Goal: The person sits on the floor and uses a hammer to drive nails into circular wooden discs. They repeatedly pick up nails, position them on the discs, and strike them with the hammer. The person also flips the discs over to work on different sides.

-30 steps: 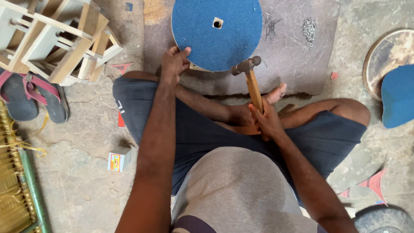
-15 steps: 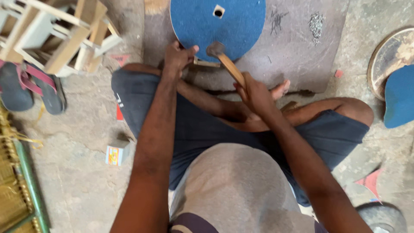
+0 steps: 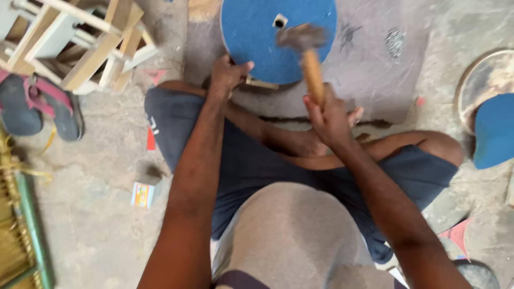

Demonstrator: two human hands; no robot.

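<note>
Hammer [image 3: 306,53] in right grip [image 3: 327,119], above blue disc [image 3: 257,37]

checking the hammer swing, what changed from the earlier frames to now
The hammer dipped toward the disc's near rim half a second ago and is now raised over the blue disc, its head blurred. The right hand kept its grip on the handle; the left hand stayed at the disc's near edge.

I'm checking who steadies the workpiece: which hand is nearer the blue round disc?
Left. The left hand grips the near edge of the blue round disc, touching it. The right hand sits farther back over the lap, holding the wooden-handled hammer.
</note>
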